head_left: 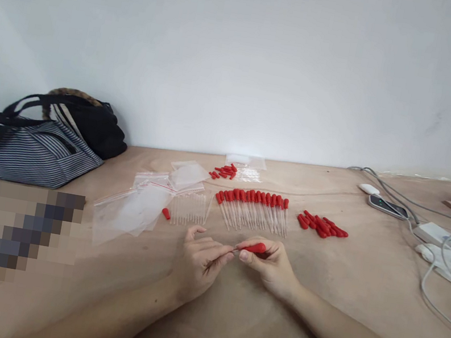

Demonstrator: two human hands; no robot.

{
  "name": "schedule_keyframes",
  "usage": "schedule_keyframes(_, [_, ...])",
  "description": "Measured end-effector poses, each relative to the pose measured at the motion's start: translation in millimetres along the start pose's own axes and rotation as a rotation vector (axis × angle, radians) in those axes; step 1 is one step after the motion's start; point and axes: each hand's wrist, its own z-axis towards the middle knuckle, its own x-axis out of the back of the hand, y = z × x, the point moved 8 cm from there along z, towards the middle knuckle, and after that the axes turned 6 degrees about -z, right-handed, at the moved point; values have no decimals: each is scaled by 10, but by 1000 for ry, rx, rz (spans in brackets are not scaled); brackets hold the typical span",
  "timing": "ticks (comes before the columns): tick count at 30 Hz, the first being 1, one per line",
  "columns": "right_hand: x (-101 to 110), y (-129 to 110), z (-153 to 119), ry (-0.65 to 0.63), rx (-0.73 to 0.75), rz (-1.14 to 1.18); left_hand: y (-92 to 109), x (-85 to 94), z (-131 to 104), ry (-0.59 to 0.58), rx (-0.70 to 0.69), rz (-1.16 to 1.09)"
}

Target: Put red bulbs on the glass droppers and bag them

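Note:
My left hand [204,258] pinches a thin clear tube, mostly hidden by the fingers. Between the thumb and fingers of my right hand [270,263] is a red rubber bulb [256,248], at the right end of that tube. Beyond my hands lies a row of clear droppers with red bulbs [253,197], side by side. Left of that row are bare clear tubes [188,209] and one loose red bulb [166,213]. A pile of loose red bulbs [322,225] rests to the right.
Clear zip bags [133,205] lie at left centre. Farther back are small red bulbs [224,172] and thin clear tubes [249,174]. A striped bag [44,153] stands at left. Cables, a black device [387,206] and a white crumpled plastic [449,264] are at right.

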Motion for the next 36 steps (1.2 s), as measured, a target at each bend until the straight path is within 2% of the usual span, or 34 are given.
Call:
schedule_keyframes(6, [-94, -108, -8, -48, 65, -38, 26, 15, 17, 10, -16, -33])
schedule_keyframes(9, [-15, -158, 33, -25, 30, -72, 5, 16, 35, -26, 0, -63])
schedule_keyframes(11, [224, -195, 125, 45, -36, -145, -50, 10, 34, -70, 30, -64])
schedule_keyframes(15, [1037, -159, 407, 195, -296, -452, -226, 43, 0, -82, 112, 24])
schedule_keyframes(18, [1587, 7, 572, 243, -549, -753, -321, 54, -23, -68, 140, 84])
schedule_keyframes(20, [1762, 102, 675, 210, -614, -980, -349, 37, -31, -80, 146, 97])
schedule_keyframes(22, [1806, 210, 747, 162, -645, -1111, -358, 14, -37, -100, 148, 103])
schedule_keyframes(25, [1777, 331, 804, 133, -668, -1188, -369, -6, -57, -122, 165, 132])
schedule_keyframes(30, [1723, 359, 878, 128, -638, -1309, -447, -23, -101, -150, 222, 216])
schedule_keyframes(33, [1721, 338, 897, 133, -614, -1360, -580, -4, -77, -193, 281, 327])
schedule_keyframes(36, [1724, 314, 886, 136, -594, -1392, -794, 52, 25, -250, 386, 498])
